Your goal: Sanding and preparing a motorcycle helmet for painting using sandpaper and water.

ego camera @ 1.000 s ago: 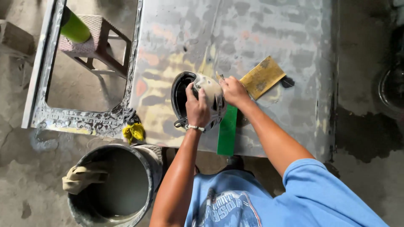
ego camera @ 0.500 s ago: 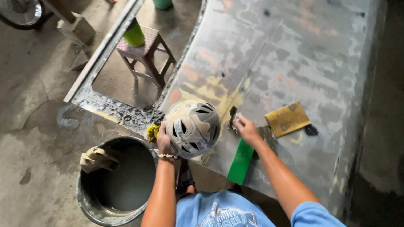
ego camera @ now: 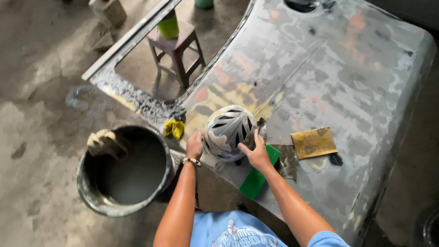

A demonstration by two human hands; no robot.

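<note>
Holding a grey vented helmet w/ both hands: left hand cupping its left side, right hand spread flat on the lower right, fingers wrapping the shell. Helmet's sitting on a sanded grey car panel, near edge. Green block lying under right wrist, yellow sandpaper just to the right. Bucket standing on floor by left arm.

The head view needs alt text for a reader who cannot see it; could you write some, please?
Both hands, left hand and right hand, grip a grey vented helmet on a patchy sanded metal panel. A bucket, green block and yellow sandpaper lie nearby.
</note>
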